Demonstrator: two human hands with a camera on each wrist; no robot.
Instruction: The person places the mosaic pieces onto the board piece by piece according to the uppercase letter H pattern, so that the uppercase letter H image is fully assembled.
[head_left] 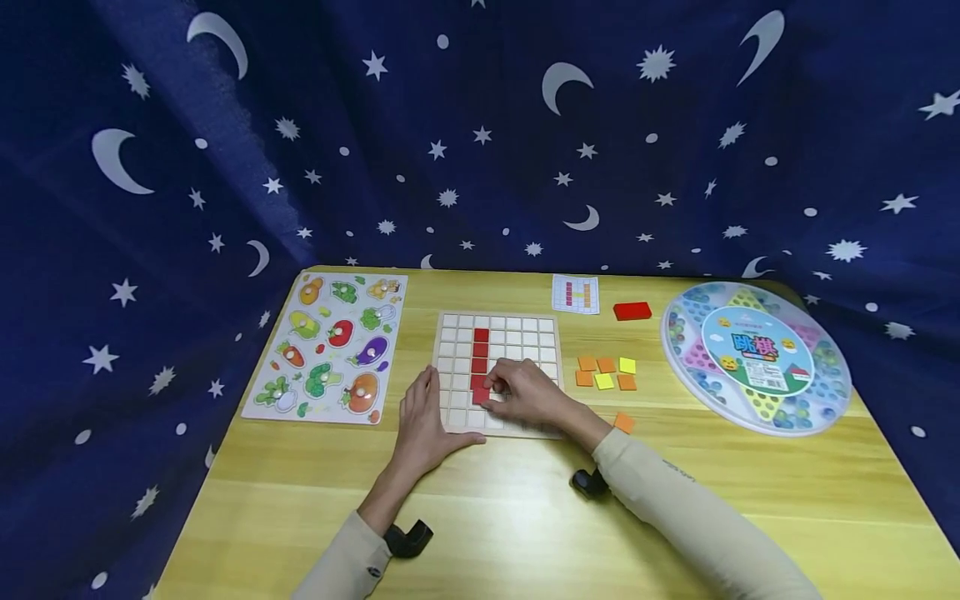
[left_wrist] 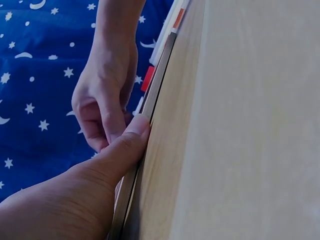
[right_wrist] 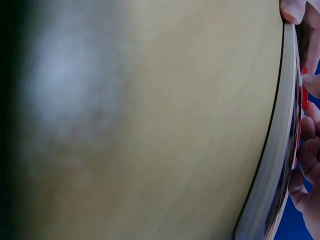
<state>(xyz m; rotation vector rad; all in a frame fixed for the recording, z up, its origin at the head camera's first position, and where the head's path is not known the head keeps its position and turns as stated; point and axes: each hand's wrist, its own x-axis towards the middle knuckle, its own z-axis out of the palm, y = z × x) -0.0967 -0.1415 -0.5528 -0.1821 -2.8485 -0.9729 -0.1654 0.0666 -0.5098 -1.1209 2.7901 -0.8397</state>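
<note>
A wooden grid board (head_left: 457, 421) with white squares lies in the middle of the table. Several red square tiles (head_left: 480, 350) form a column on it, left of centre. At the column's near end my right hand (head_left: 528, 392) pinches a red tile (head_left: 480, 396), which sits slightly askew over the one above. That tile (right_wrist: 305, 92) shows at the fingertips in the right wrist view. My left hand (head_left: 422, 425) steadies the board's near left corner, fingers straight along the left side and thumb on the front edge. The left wrist view shows this thumb (left_wrist: 127, 145) against the edge.
Several orange tiles (head_left: 605, 365) and yellow tiles (head_left: 627, 365) lie right of the board, one orange tile (head_left: 624, 422) by the right sleeve. Behind are a pattern card (head_left: 576, 284) and a red block (head_left: 632, 311). A vegetable puzzle (head_left: 322, 350) lies left, a round game board (head_left: 757, 358) right.
</note>
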